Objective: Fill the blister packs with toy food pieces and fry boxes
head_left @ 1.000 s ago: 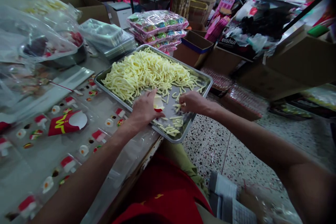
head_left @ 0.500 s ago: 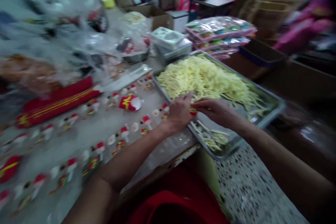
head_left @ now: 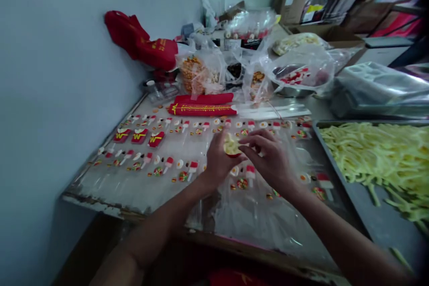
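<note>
My left hand (head_left: 217,156) is wrapped round a small red carton, above the table. Pale yellow fry-like strips (head_left: 231,145) fill its top, and only a little of its red side shows between the fingers. The thumb and forefinger of my right hand (head_left: 266,154) are pinched together at the carton's right edge, touching it or the strips. To the right, a metal tray (head_left: 342,183) bears a heap of the same yellow strips (head_left: 382,156). Several filled red cartons with a yellow mark (head_left: 139,136) lie on the table at the left.
Under my hands, clear plastic packs (head_left: 187,147) with miniature ice-pop, egg and burger pieces lie in rows. Flat red cartons (head_left: 204,109) are stacked behind them. Plastic bags of small pieces (head_left: 194,73) and a covered bowl (head_left: 298,80) stand farther back. A wall (head_left: 60,76) bounds the left.
My hands, with the small carton, have moved left from over the tray to above the plastic packs. The view has turned left, and the carton's filled top now shows.
</note>
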A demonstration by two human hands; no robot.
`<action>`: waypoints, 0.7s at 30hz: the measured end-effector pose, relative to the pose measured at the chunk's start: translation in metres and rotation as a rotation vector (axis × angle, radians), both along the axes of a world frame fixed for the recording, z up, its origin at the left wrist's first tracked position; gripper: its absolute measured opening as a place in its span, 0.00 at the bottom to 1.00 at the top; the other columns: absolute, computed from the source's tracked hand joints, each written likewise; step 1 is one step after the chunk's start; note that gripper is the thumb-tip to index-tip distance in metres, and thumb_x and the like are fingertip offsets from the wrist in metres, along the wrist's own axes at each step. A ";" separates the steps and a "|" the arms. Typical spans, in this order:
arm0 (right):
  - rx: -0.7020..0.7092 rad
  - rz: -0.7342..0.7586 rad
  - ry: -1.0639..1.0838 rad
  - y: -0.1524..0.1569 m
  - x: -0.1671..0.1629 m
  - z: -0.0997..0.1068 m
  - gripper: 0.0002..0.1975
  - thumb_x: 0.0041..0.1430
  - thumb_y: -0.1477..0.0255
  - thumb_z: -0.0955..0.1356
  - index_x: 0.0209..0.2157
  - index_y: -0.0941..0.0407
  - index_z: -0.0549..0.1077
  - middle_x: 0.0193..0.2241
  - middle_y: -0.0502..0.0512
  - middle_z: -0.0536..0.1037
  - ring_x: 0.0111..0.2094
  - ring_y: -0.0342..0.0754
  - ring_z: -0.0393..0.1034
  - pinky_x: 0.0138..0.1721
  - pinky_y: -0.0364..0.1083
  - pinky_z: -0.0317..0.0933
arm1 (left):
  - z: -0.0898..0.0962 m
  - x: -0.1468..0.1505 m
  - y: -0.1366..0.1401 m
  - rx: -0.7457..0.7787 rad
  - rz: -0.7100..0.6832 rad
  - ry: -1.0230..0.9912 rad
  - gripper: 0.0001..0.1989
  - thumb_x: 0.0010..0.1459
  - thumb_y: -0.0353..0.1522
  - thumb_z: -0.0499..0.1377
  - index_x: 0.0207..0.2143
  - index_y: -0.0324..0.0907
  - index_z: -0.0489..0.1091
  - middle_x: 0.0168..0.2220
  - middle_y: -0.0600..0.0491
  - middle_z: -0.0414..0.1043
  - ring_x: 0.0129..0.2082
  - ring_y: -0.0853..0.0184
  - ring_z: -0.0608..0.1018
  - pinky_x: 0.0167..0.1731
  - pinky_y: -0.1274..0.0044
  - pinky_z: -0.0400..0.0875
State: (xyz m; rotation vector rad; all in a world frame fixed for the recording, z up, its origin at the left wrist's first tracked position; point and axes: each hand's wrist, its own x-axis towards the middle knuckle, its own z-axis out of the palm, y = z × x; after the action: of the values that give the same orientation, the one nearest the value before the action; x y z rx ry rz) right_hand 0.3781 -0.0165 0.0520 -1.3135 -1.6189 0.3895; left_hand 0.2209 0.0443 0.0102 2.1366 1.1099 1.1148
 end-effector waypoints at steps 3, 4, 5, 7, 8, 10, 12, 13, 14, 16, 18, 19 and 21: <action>-0.117 0.154 0.062 0.029 -0.029 -0.008 0.18 0.65 0.67 0.68 0.57 0.48 0.74 0.50 0.59 0.70 0.39 0.48 0.73 0.33 0.47 0.70 | 0.003 -0.048 0.023 -0.010 0.093 -0.004 0.50 0.47 0.42 0.73 0.68 0.45 0.54 0.63 0.39 0.64 0.64 0.50 0.67 0.62 0.59 0.64; -0.155 0.233 0.077 0.039 -0.038 -0.012 0.22 0.66 0.68 0.68 0.61 0.47 0.70 0.52 0.59 0.69 0.40 0.48 0.74 0.35 0.47 0.72 | 0.005 -0.061 0.029 -0.026 0.106 0.017 0.51 0.46 0.41 0.74 0.68 0.44 0.53 0.63 0.38 0.64 0.64 0.49 0.67 0.61 0.59 0.64; -0.178 0.301 0.080 0.049 -0.048 -0.015 0.24 0.66 0.69 0.67 0.63 0.46 0.67 0.53 0.60 0.69 0.41 0.48 0.74 0.37 0.47 0.72 | 0.006 -0.072 0.035 -0.048 0.111 0.043 0.52 0.45 0.40 0.74 0.68 0.44 0.53 0.63 0.38 0.65 0.64 0.48 0.68 0.61 0.59 0.65; -0.166 0.371 0.019 0.069 -0.067 -0.020 0.25 0.66 0.72 0.66 0.64 0.47 0.67 0.51 0.60 0.70 0.44 0.50 0.74 0.43 0.50 0.72 | 0.007 -0.091 0.042 -0.094 0.119 0.087 0.54 0.44 0.36 0.74 0.69 0.44 0.51 0.61 0.38 0.67 0.62 0.48 0.70 0.59 0.59 0.67; -0.143 0.384 -0.041 0.077 -0.077 -0.023 0.24 0.66 0.73 0.66 0.63 0.48 0.69 0.50 0.60 0.71 0.46 0.52 0.73 0.46 0.52 0.71 | 0.006 -0.099 0.045 -0.111 0.128 0.098 0.54 0.44 0.34 0.73 0.70 0.44 0.51 0.60 0.38 0.68 0.61 0.48 0.71 0.58 0.60 0.68; -0.118 0.392 -0.165 0.088 -0.096 -0.028 0.22 0.67 0.73 0.65 0.60 0.50 0.72 0.49 0.63 0.72 0.48 0.54 0.71 0.50 0.55 0.69 | 0.004 -0.112 0.049 -0.125 0.166 0.105 0.54 0.43 0.30 0.72 0.70 0.44 0.52 0.58 0.40 0.69 0.59 0.49 0.72 0.56 0.61 0.70; -0.145 0.406 -0.235 0.094 -0.113 -0.034 0.19 0.67 0.73 0.64 0.57 0.51 0.75 0.51 0.65 0.70 0.48 0.55 0.71 0.50 0.55 0.68 | -0.002 -0.122 0.050 -0.140 0.210 0.116 0.54 0.41 0.28 0.71 0.70 0.44 0.53 0.55 0.41 0.70 0.56 0.50 0.74 0.53 0.63 0.71; -0.167 0.405 -0.235 0.095 -0.120 -0.037 0.18 0.67 0.74 0.64 0.55 0.52 0.77 0.51 0.65 0.70 0.47 0.54 0.71 0.49 0.54 0.68 | -0.005 -0.127 0.050 -0.155 0.226 0.123 0.55 0.41 0.28 0.71 0.70 0.44 0.53 0.53 0.42 0.71 0.53 0.51 0.75 0.51 0.64 0.72; -0.190 0.397 -0.216 0.097 -0.127 -0.041 0.17 0.66 0.75 0.65 0.52 0.52 0.79 0.50 0.65 0.71 0.47 0.54 0.72 0.48 0.53 0.69 | -0.007 -0.132 0.050 -0.174 0.236 0.128 0.55 0.41 0.29 0.72 0.70 0.45 0.53 0.52 0.43 0.71 0.51 0.53 0.76 0.49 0.65 0.73; -0.265 0.382 -0.128 0.104 -0.136 -0.047 0.14 0.63 0.76 0.66 0.46 0.54 0.82 0.44 0.63 0.75 0.44 0.54 0.73 0.45 0.51 0.70 | -0.010 -0.145 0.050 -0.223 0.233 0.140 0.56 0.41 0.32 0.74 0.71 0.46 0.52 0.50 0.45 0.72 0.48 0.55 0.77 0.48 0.66 0.74; -0.418 0.400 -0.008 0.118 -0.141 -0.051 0.13 0.61 0.75 0.68 0.44 0.56 0.82 0.35 0.59 0.79 0.36 0.52 0.75 0.38 0.49 0.71 | -0.006 -0.165 0.052 -0.249 0.211 0.180 0.58 0.38 0.35 0.76 0.70 0.48 0.53 0.52 0.45 0.72 0.52 0.54 0.77 0.51 0.64 0.73; -0.501 0.417 0.039 0.129 -0.143 -0.052 0.12 0.61 0.73 0.68 0.44 0.56 0.82 0.31 0.57 0.79 0.32 0.50 0.75 0.34 0.47 0.70 | -0.002 -0.177 0.054 -0.247 0.216 0.209 0.58 0.36 0.36 0.78 0.69 0.48 0.56 0.54 0.44 0.72 0.55 0.52 0.75 0.53 0.62 0.71; -0.619 0.437 0.056 0.153 -0.148 -0.050 0.13 0.61 0.71 0.68 0.44 0.57 0.82 0.26 0.54 0.80 0.26 0.48 0.74 0.29 0.45 0.68 | 0.006 -0.204 0.061 -0.210 0.279 0.260 0.53 0.36 0.37 0.78 0.66 0.48 0.63 0.59 0.42 0.70 0.60 0.49 0.72 0.58 0.59 0.68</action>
State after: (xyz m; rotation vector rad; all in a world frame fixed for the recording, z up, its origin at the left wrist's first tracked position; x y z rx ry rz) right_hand 0.2301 0.1367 0.0022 -1.3519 -1.8072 1.2613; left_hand 0.0173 0.1051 0.0161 2.0428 1.6088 0.8031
